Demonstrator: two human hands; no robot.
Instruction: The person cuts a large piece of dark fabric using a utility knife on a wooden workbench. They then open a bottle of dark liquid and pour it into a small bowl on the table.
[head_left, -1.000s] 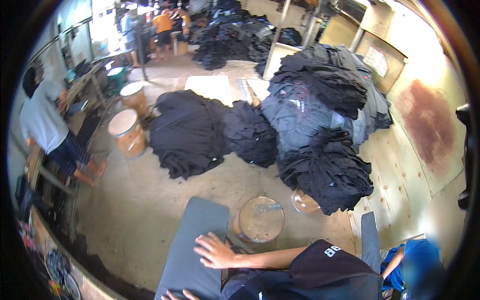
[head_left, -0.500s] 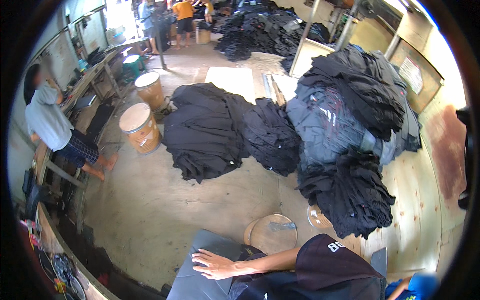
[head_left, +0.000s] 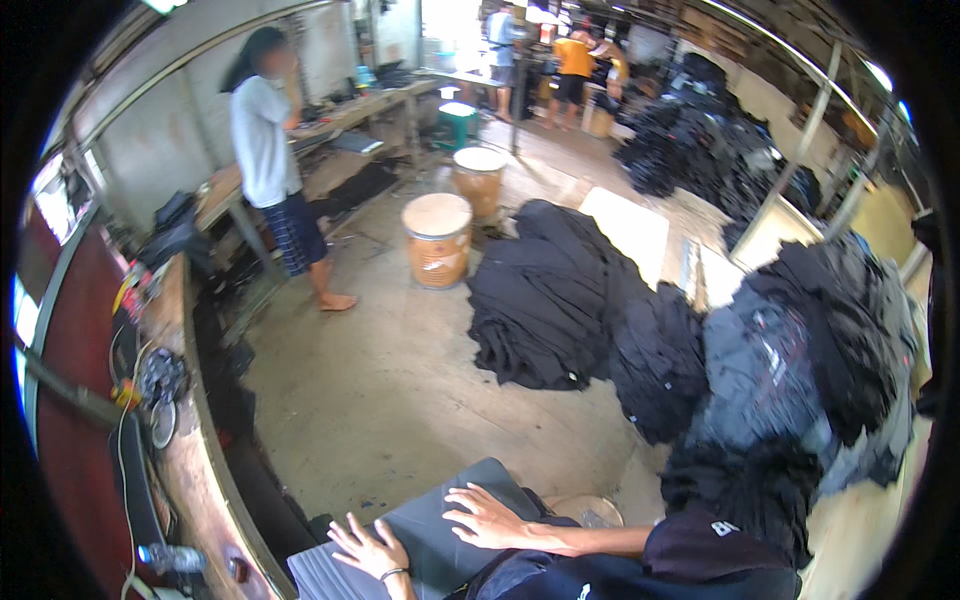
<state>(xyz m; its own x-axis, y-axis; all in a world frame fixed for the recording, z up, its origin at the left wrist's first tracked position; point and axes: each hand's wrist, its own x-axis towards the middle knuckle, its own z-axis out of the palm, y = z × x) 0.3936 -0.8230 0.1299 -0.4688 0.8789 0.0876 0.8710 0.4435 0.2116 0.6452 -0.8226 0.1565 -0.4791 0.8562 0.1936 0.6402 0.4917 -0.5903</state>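
Observation:
Both hands rest on a dark grey, smooth-topped pad (head_left: 440,535) with a ribbed left end, low in the view. My left hand (head_left: 368,550), with a thin dark band at its wrist, lies flat with fingers spread. To its right, my right hand (head_left: 484,516) also lies flat with its fingers stretched out, and holds nothing. A dark sleeve covers the upper part of my right arm. Just beyond my right forearm, the top of a round drum (head_left: 590,510) shows in part.
Dark cloth piles (head_left: 560,295) lie ahead, and a taller grey-and-black heap (head_left: 770,350) stands to the right. Two brown drums (head_left: 437,245) stand beyond. A person (head_left: 268,150) stands by the left workbench (head_left: 330,125). A wooden ledge (head_left: 215,500) with a bottle (head_left: 172,558) runs along my left.
The view has swung to the left, so the scene sits further right. My left hand has come into view on the pad. My right hand stays flat on it.

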